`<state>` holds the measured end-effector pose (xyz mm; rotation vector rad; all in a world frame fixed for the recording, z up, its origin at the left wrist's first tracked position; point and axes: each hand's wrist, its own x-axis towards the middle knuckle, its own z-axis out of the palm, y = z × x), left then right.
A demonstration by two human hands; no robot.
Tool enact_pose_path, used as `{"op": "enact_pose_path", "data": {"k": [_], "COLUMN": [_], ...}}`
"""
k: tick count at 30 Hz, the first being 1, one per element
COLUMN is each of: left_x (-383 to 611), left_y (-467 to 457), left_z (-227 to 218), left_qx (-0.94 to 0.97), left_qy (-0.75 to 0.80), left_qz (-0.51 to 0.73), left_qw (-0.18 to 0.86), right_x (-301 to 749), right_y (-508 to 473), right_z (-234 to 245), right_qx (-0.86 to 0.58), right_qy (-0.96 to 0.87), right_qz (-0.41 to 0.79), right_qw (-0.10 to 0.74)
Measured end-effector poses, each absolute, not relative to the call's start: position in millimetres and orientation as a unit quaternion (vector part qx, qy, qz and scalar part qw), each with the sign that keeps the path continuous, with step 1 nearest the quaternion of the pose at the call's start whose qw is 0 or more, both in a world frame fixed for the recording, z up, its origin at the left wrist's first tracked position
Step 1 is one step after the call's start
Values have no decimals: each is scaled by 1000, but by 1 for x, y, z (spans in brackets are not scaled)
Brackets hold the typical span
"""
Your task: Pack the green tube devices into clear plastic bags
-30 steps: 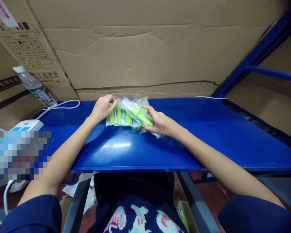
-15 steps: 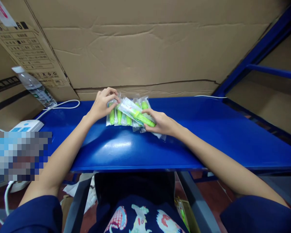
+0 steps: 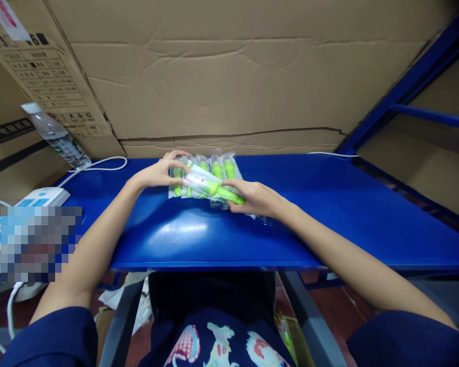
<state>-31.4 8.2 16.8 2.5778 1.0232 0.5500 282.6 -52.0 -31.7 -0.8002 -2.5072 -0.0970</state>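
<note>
A slim green plastic item in a clear bag (image 3: 218, 191) slants over a row of similar bagged green items (image 3: 216, 168) on the blue table. My right hand (image 3: 254, 198) grips its lower right end between thumb and fingers. At its upper left end, my left hand (image 3: 164, 171) has thumb and fingertips closed on the edge of the bag. The bags in the row lie side by side, and the slanted one partly covers them. What exactly the green items are cannot be made out.
The blue table (image 3: 290, 234) backs onto a large cardboard sheet (image 3: 233, 92). On the left are a plastic water bottle (image 3: 61, 140), a white power strip (image 3: 42, 199) and a white cable (image 3: 109, 165). A blue metal frame (image 3: 398, 84) rises at the right.
My left hand has come down and right onto the bag's left end. The bagged item in my right hand has turned a little flatter, showing more of the row behind it.
</note>
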Motion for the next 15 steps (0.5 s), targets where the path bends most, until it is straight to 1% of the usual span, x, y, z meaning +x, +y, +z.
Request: {"op": "enact_pose_path", "data": {"k": [3, 6, 9, 12, 14, 15], "left_x": [-35, -42, -50, -59, -68, -73], "left_y": [8, 8, 14, 29, 43, 50], "left_z": [21, 25, 24, 18, 13, 11], "left_qx": [895, 870, 798, 652, 546, 495], "left_qy": [353, 354, 332, 294, 286, 288], "left_qz": [198, 250, 383, 537, 617, 654], "left_qw": [188, 236, 326, 447, 490, 494], "right_x": [280, 279, 280, 281, 281, 282], "right_y": [-55, -57, -56, -55, -54, -53], "right_z": [-28, -25, -24, -24, -22, -21], "right_qx": [-321, -345, -354, -354, -357, -361], "right_qy": [-920, -914, -911, -910, -908, -906], "right_qz": [-4, 29, 50, 68, 78, 82], "right_qw": [226, 212, 208, 207, 206, 205]}}
